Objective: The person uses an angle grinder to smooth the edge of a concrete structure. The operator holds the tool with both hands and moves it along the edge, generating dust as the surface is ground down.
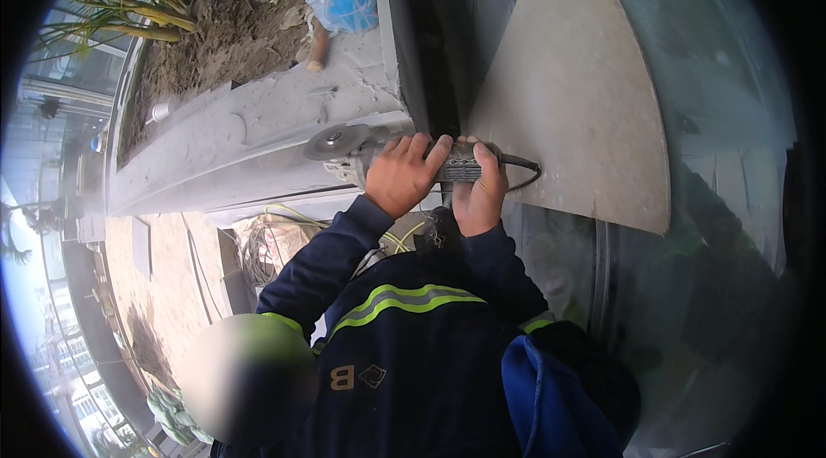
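A dust-grey handheld angle grinder with a round metal disc point(391, 155) lies across the edge of a pale grey dust-coated stone slab point(249, 135), its disc at the left end and a black cord trailing right. The left hand point(403, 176) is wrapped over the grinder's front body; the right hand point(478, 191) is closed round the ribbed rear grip. Both hands cover most of the housing, and dust haze blurs the disc's edge and the slab's surface.

Both hands point(439, 178) closed, side by side
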`<state>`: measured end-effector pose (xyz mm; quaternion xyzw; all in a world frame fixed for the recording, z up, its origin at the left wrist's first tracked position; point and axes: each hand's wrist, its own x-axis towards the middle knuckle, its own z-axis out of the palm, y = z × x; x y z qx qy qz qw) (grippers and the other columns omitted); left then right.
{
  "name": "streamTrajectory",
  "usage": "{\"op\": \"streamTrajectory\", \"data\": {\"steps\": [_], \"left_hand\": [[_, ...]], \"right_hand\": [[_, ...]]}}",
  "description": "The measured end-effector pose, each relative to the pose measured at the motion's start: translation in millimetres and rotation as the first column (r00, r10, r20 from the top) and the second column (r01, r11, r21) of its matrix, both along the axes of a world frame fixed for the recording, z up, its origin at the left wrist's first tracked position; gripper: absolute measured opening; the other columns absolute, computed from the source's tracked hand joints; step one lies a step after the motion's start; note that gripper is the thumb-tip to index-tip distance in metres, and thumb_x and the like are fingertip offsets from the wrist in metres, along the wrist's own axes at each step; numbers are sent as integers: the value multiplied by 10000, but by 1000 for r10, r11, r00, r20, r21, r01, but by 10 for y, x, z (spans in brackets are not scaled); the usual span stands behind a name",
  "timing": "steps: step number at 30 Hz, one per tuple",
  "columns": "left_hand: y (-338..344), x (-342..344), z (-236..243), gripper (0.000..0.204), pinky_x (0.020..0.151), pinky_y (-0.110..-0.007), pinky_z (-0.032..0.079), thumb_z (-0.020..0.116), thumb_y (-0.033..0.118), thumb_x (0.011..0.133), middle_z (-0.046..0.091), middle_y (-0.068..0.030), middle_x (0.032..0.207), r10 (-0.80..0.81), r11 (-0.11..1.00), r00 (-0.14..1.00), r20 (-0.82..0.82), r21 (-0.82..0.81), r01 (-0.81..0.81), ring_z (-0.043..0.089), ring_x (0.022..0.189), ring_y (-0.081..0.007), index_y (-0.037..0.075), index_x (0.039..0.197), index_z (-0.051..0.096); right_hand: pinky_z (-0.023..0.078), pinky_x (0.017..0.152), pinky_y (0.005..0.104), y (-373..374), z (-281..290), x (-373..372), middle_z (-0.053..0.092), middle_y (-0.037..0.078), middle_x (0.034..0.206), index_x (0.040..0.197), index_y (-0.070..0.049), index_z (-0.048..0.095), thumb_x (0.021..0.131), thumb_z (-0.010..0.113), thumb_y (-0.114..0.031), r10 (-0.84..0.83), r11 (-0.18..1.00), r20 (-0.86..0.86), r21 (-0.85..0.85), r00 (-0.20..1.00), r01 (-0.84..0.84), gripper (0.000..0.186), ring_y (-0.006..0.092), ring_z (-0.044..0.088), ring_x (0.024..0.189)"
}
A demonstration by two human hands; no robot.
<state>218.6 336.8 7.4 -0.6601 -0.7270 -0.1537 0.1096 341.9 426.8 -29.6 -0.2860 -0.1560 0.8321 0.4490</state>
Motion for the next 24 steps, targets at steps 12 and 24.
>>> {"op": "streamTrajectory", "data": {"steps": [12, 24], "left_hand": [[-20, 11, 21, 606, 851, -416, 579, 765, 179, 821, 661, -107, 1106, -27, 1000, 999, 22, 11, 27, 703, 975, -293, 100, 1405, 621], [-14, 0, 31, 565, 838, -410, 577, 732, 168, 838, 661, -107, 1084, -42, 999, 999, 34, 27, 41, 704, 952, -289, 101, 1390, 631]], "right_hand": [[538, 990, 372, -55, 90, 68, 708, 105, 1096, 1110, -17, 671, 937, 726, -137, -12, 999, 16, 49, 1000, 12, 217, 221, 686, 1056], [546, 988, 375, -64, 90, 55, 719, 109, 1092, 1088, -25, 674, 911, 739, -92, -34, 999, -5, 35, 999, 34, 200, 218, 691, 1032]]}}
